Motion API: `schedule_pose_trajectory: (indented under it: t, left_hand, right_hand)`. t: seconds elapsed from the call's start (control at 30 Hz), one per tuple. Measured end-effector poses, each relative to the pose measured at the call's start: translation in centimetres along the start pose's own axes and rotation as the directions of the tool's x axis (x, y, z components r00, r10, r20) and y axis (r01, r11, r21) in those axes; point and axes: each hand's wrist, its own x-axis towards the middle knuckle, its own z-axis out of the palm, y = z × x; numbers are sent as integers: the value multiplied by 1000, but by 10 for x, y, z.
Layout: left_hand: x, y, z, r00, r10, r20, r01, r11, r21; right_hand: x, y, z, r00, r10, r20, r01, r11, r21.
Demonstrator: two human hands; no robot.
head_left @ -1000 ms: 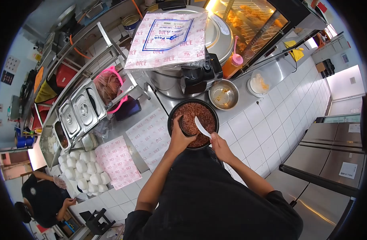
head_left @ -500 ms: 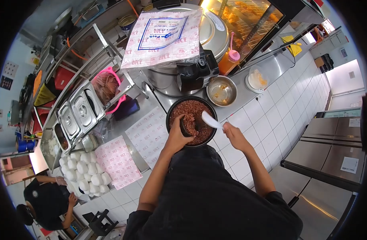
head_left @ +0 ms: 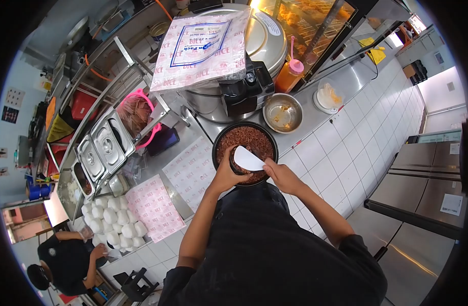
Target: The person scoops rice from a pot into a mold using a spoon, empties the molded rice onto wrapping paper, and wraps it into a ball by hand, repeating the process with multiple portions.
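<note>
A round black pot [head_left: 216, 138] filled with reddish-brown rice [head_left: 249, 136] sits right in front of my body. My left hand [head_left: 227, 173] reaches over its near-left rim, fingers curled round a small dark cup that is mostly hidden. In my right hand [head_left: 282, 176] is a white rice paddle [head_left: 248, 159], its blade lying flat across the mouth of that cup. Printed paper sheets [head_left: 190, 168] lie on the counter left of the pot.
Behind the pot stands a large steel cooker [head_left: 201, 104] with a pack of printed paper [head_left: 201, 48] on it. A metal bowl [head_left: 283, 113] and sauce bottle [head_left: 289, 76] are at right. Several white rounded mounds [head_left: 114, 219] sit at left, near a co-worker [head_left: 65, 260].
My right hand has moved left, bringing the paddle from the pot's right side over the cup. My left hand stays at about the same place. The view has shifted slightly.
</note>
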Motion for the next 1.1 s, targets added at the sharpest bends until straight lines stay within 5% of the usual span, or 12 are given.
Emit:
schedule_pose_trajectory:
  t: [0.07, 0.13, 0.23, 0.37, 0.4, 0.47, 0.57, 0.63, 0.7, 0.8, 0.9, 1.1]
  left_hand:
    - [-1, -17, 1, 1000, 9, 3, -9, 988, -154]
    - [-1, -7, -3, 999, -25, -41, 19, 988, -156]
    - [-4, -8, -4, 996, -31, -84, 25, 997, -68]
    - [-5, -6, -12, 995, -34, -96, 24, 994, -109]
    - [-7, -2, -10, 994, -41, -105, 29, 993, -115]
    - [-8, -1, -12, 992, -36, -120, 30, 998, -51]
    - [-14, -6, -17, 978, -37, -204, -4, 980, -198]
    - [-21, -16, -19, 951, -21, -309, -33, 985, -171]
    - [-23, -21, -21, 900, 48, -433, -92, 993, -80]
    - [-11, -34, -5, 790, 125, -600, -174, 984, -25]
    - [6, -52, -1, 737, 197, -647, -263, 965, -6]
    - [22, -60, 5, 667, 250, -702, -329, 944, 24]
  right_hand:
    - [2, 0, -19, 1000, -6, 6, 6, 998, -63]
    - [5, -12, -38, 999, -3, -46, 4, 999, 40]
    - [4, -4, 1, 999, -2, 45, 7, 995, -103]
    - [25, -22, -37, 998, 36, 50, -34, 999, -40]
    - [23, -18, -27, 994, -60, 87, 73, 985, -155]
    - [19, -18, -14, 996, -30, 85, 44, 985, -166]
    - [27, -22, -53, 996, -89, -31, 74, 942, -327]
    - [33, -36, -79, 985, -102, -141, 10, 840, -542]
    - [43, -31, -80, 946, -279, -163, 75, 680, -729]
    - [68, -24, -70, 875, -484, -15, 178, 349, -920]
    - [99, -23, -62, 857, -501, 121, 224, 151, -963]
    - [139, -8, -58, 765, -516, 386, 545, 198, -815]
